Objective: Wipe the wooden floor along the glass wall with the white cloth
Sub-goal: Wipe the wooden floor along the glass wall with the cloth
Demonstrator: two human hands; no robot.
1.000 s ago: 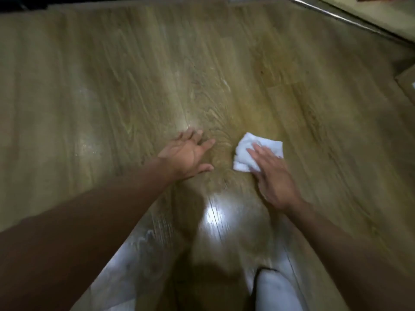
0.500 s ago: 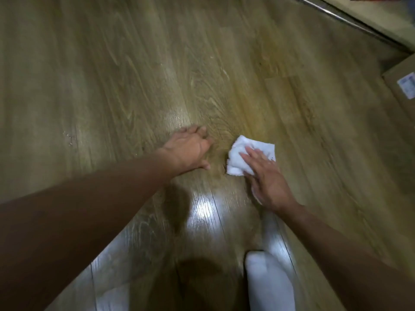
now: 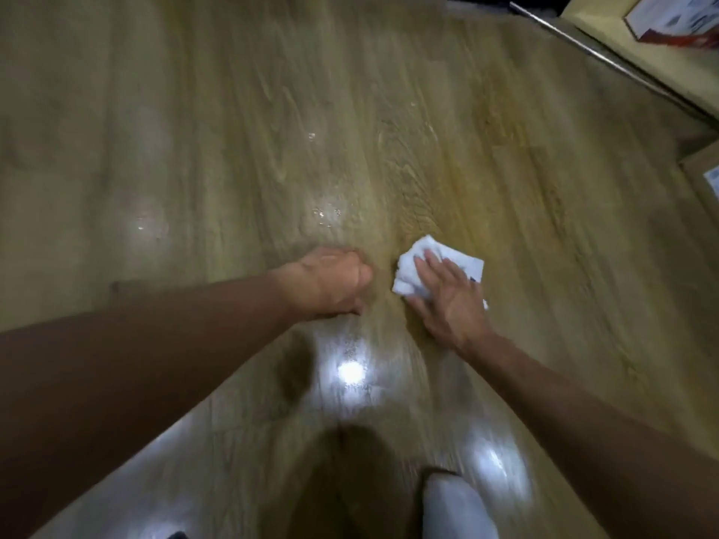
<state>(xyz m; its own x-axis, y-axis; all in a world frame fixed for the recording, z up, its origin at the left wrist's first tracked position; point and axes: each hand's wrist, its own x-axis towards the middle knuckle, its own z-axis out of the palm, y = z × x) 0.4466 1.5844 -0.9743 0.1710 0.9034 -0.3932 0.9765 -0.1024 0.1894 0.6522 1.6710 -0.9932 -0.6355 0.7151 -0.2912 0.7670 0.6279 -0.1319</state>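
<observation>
White cloth (image 3: 408, 276) pressed under right grip (image 3: 453, 301), fingers straight; left grip (image 3: 330, 282) curled, empty, on wooden floor (image 3: 233, 149).

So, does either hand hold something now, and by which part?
Nothing is gripped. The right hand presses flat on the white cloth, covering its near part; the left hand is curled and empty.

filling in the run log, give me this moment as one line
phase: wiping | right hand flat on cloth | left hand curled, holds nothing | cloth on floor
</observation>
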